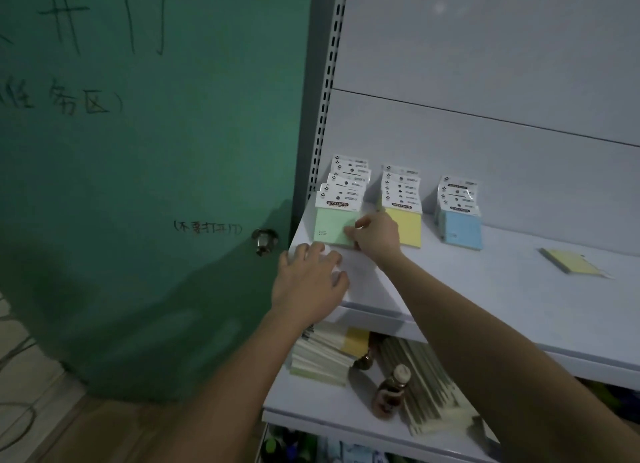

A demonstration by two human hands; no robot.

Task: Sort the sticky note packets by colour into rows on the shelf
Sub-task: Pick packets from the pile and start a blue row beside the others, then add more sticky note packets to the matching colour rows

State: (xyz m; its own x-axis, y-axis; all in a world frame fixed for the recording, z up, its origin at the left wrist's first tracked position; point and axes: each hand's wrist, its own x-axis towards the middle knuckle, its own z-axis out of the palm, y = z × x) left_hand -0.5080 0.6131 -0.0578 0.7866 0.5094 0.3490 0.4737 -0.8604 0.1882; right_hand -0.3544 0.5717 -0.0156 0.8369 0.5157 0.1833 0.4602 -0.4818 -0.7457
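Three rows of sticky note packets stand at the back of the white shelf [485, 289]: a green row [332, 225] at the left, a yellow row [410, 227] in the middle, a blue row [462, 228] to the right. My right hand [375, 235] pinches the lower right corner of the front green packet. My left hand [308, 282] rests with spread fingers on the shelf's front left corner, holding nothing. One yellow packet [571, 261] lies flat and alone further right on the shelf.
A green door [138, 185] with a metal knob [265, 240] stands just left of the shelf unit. On the lower shelf lie stacks of pale paper pads [322, 355], long packets [426, 393] and two small brown bottles [389, 391].
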